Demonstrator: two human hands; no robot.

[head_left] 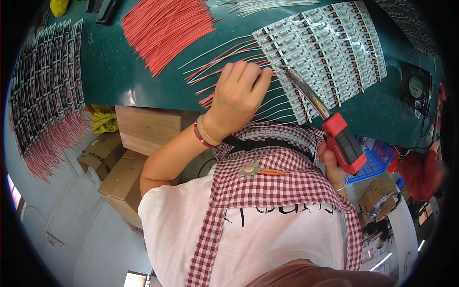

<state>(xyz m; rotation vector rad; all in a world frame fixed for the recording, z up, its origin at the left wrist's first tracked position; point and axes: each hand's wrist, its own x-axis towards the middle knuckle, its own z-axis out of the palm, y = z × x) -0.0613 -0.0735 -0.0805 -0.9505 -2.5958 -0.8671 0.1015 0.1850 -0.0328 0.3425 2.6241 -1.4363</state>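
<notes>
My right hand (331, 168) is wrapped round the red-and-black handle of a soldering iron (310, 97). The iron's long metal barrel slants up and left, its tip over the left edge of a panel of white circuit boards (330, 52). My left hand (240, 93) is pinched closed beside that edge, with a red wire (274, 74) showing at the fingertips. Red and white wires fan out leftward from the panel's edge, partly hidden under my left hand. Several white wires (275, 104) also stick out below it.
A big heap of red wires (167, 31) lies on the green table (107, 76), with white wires (267, 5) behind. Finished-looking wired panels (48, 91) hang at the left edge. A black round-topped device (416, 87) stands at right. Cardboard boxes (125, 179) and a blue crate (370, 160) sit below.
</notes>
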